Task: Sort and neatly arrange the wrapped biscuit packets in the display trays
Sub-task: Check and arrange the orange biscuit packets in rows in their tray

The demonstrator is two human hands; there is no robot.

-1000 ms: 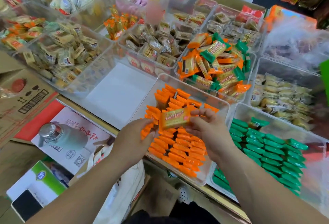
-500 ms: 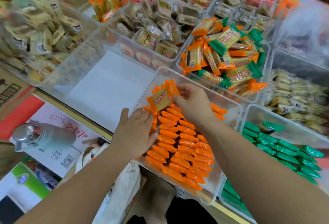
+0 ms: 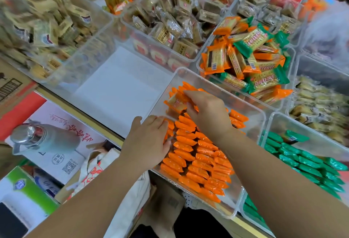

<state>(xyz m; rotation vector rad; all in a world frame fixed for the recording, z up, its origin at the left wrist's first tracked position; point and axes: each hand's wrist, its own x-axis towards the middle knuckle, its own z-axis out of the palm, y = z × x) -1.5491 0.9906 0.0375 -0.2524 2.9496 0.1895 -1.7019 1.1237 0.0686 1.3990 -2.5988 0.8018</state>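
Note:
A clear tray (image 3: 253,113) in front of me holds rows of orange biscuit packets (image 3: 196,164) standing on edge. My right hand (image 3: 207,113) pinches one orange packet (image 3: 174,103) at the far left end of those rows, low in the tray. My left hand (image 3: 149,141) rests with straight fingers against the near left rows and the tray's left wall. Behind, another tray (image 3: 200,62) is heaped with mixed orange and green packets (image 3: 251,56). On the right, a tray (image 3: 273,118) holds lined-up green packets (image 3: 302,162).
A bare clear tray (image 3: 117,86) with a white bottom lies left of the orange one. Trays of tan and beige packets (image 3: 170,24) fill the back and left. Below the shelf edge (image 3: 85,113) are a kettle box (image 3: 47,139), a cloth bag (image 3: 94,171) and cartons.
My right hand carried the orange packet from above the tray's middle down to the far left end of the rows. My left hand shifted forward along the left rows.

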